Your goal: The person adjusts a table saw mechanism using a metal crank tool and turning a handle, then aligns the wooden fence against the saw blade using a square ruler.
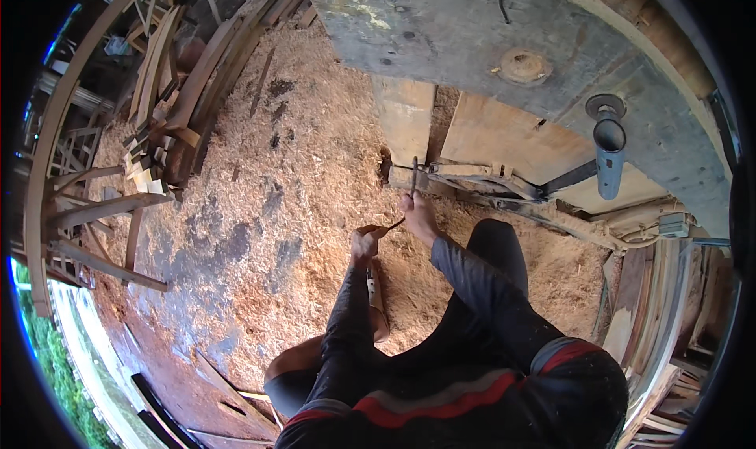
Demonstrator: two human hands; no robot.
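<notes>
Beside bench (457, 44), over sawdust (315, 173): right hand (421, 216) has fingers clamped on rod (414, 178), far end by frame (471, 170). Left hand (365, 243): fingers closed round dark bar (396, 223). Off-line pull could slip rod, knocking right hand into frame.

The dark shirt (465, 427) has red and grey bands — the sawdust (319, 146) is tan.

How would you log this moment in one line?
left hand: gripping thin dark rod | right hand: gripping dark bar | rod and bar joined: unclear | floor: wood shavings | right side: metal pipe
</notes>
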